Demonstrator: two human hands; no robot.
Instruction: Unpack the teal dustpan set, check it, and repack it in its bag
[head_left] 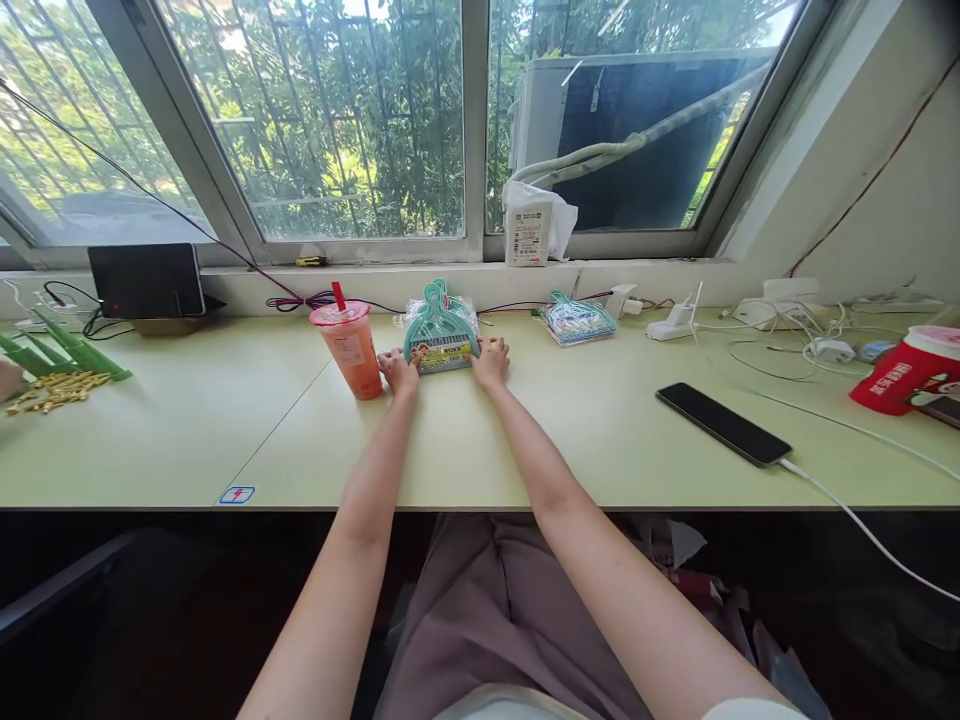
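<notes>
A teal plastic packet [441,335], wrapped in clear film with a yellow label, lies on the pale green desk [525,430] near the window sill. My left hand [398,370] grips its near left corner and my right hand [490,361] grips its near right corner. Both arms reach straight out over the desk. A second, similar packet [577,320] lies to the right, untouched. An orange drink cup [351,348] with a red straw stands just left of my left hand.
A black phone [723,423] on a white cable lies at the right. A red cup [911,370] and tangled chargers [795,330] sit far right. Green sticks and gold bits [56,385] lie far left near a black device [146,280]. A white bag [534,225] rests on the sill.
</notes>
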